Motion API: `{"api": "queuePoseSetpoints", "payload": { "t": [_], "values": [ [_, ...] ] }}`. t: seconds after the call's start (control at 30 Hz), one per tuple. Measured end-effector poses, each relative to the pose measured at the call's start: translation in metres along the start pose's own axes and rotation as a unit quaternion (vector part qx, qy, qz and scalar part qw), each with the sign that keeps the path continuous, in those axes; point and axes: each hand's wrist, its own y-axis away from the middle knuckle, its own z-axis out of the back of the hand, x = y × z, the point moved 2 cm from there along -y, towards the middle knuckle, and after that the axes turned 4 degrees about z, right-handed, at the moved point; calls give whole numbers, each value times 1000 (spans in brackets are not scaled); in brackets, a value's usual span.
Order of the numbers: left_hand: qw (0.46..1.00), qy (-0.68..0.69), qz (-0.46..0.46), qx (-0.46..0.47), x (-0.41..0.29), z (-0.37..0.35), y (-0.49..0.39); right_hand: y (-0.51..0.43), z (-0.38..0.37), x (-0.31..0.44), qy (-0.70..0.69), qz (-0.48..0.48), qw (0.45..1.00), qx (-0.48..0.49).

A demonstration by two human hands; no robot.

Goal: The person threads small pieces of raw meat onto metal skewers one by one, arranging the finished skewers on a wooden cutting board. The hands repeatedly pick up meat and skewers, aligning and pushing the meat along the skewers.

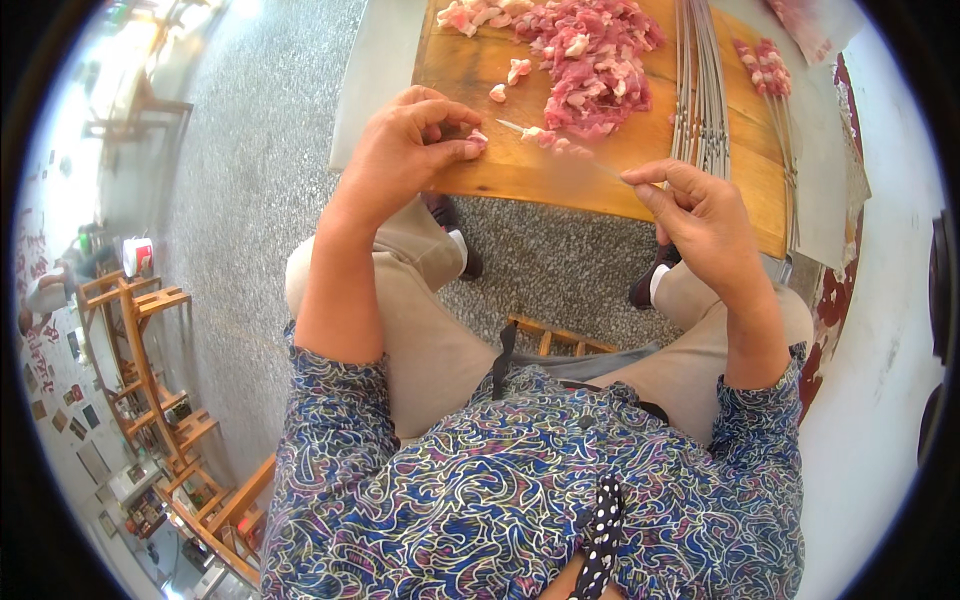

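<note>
Between the thumb and fingers of my left hand [412,139] is a small piece of meat [477,138]. My right hand [694,206] pinches the near end of a thin metal skewer [511,125], whose pointed tip faces my left hand. Several chunks of meat [553,141] are threaded behind that tip, apart from the piece in my left fingers. Both hands are over the front part of a wooden board [517,180]. Beyond the skewer lies a heap of cut raw meat [592,67], and two loose pale pieces [517,71] rest left of it.
A bundle of bare metal skewers [701,97] lies right of the heap. Farther right are a few loaded skewers [763,67] and a plastic bag of meat [814,26]. A white wall [892,262] runs along the right. Wooden stools and tables [142,352] stand at left.
</note>
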Motion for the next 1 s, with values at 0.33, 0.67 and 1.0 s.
{"api": "queuePoseSetpoints", "payload": {
  "t": [0.33,0.67,1.0],
  "values": [
    [1000,5,-7,4,-3,-4,3,-2,-1,-1,-39,-20,999,25],
    [998,-26,-64,-4,-2,-6,3,-2,-2,-3,-18,-21,999,31],
    [983,-96,-154,-38,-5,-9,6,2,-9,15,76,-17,997,15]
  ]
}}
